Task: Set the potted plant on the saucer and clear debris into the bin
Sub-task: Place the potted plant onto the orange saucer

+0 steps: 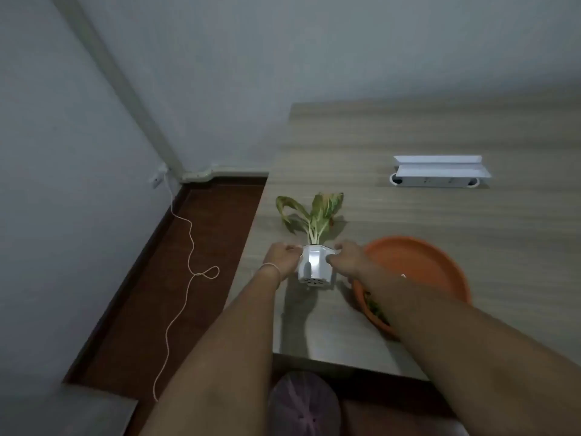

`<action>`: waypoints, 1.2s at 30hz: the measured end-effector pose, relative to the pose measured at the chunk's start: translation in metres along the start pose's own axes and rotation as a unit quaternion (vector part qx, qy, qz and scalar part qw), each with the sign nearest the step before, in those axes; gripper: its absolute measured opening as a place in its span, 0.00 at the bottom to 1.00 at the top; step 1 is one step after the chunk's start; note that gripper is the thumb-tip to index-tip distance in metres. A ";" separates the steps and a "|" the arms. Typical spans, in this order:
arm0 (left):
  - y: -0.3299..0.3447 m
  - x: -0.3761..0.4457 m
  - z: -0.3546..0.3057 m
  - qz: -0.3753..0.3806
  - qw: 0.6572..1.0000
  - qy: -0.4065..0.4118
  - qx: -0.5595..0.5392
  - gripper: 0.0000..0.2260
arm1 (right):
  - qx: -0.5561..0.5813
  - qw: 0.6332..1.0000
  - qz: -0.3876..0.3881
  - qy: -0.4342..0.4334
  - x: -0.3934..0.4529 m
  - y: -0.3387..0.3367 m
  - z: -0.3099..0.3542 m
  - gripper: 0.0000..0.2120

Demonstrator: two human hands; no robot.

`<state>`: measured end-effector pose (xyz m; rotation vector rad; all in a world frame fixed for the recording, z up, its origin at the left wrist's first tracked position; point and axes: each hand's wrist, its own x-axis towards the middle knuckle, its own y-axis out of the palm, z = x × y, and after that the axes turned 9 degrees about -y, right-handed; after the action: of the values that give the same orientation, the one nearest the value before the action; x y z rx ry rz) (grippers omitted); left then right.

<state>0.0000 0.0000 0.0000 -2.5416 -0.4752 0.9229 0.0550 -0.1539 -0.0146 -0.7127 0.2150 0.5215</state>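
A small white pot [315, 266] with a green-leaved plant [314, 215] is held just above the wooden table [440, 215], tilted away from me so its perforated underside shows. My left hand [281, 257] grips its left side and my right hand [347, 258] grips its right side. An orange saucer [418, 262] lies to the right of the pot, partly covered by my right forearm. Green leaf debris [375, 308] lies at the saucer's near-left edge. The bin [303, 404], lined with a purplish bag, stands on the floor below the table's near edge.
A white socket box [440, 174] with a raised lid sits on the table at the back right. A white cable [185, 247] runs from a wall plug across the dark red floor on the left. Grey walls meet in the corner behind.
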 end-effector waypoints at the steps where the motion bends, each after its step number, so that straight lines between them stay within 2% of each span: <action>1: 0.004 0.006 0.002 0.002 1.000 -0.010 -0.020 0.11 | 0.014 1.000 -0.011 -0.004 0.008 0.008 -0.005 0.11; 2: 0.007 0.013 0.002 0.000 0.999 -0.024 -0.037 0.12 | 0.023 1.000 -0.021 0.005 0.014 0.014 -0.007 0.12; 6: 0.024 0.031 0.009 0.013 0.998 -0.048 -0.031 0.21 | 0.061 0.997 -0.045 0.029 0.038 0.041 -0.022 0.28; 9: 0.033 0.045 0.021 0.016 0.997 -0.059 -0.044 0.25 | 0.082 0.992 -0.084 0.040 0.042 0.050 -0.021 0.25; 12: 0.038 0.049 0.030 0.020 0.998 -0.041 -0.045 0.18 | 0.085 0.991 -0.094 0.033 0.041 0.054 -0.026 0.22; 16: 0.039 0.050 0.036 0.018 0.997 -0.041 -0.063 0.16 | 0.110 0.989 -0.099 0.024 0.042 0.055 -0.032 0.20; 19: 0.041 0.051 0.037 0.014 0.997 -0.042 -0.060 0.19 | 0.129 0.986 -0.099 0.022 0.042 0.054 -0.032 0.21; 31: 0.047 0.043 0.045 0.018 0.994 -0.043 -0.102 0.16 | 0.227 0.969 -0.092 0.039 0.037 0.059 -0.046 0.23; 36: 0.049 0.041 0.044 0.016 0.991 -0.045 -0.122 0.12 | 0.251 0.966 -0.044 0.048 0.041 0.051 -0.044 0.15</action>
<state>0.0090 -0.0137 -0.0759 -2.7413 -0.6092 1.0517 0.0624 -0.1352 -0.0904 -0.2503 0.3892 0.3265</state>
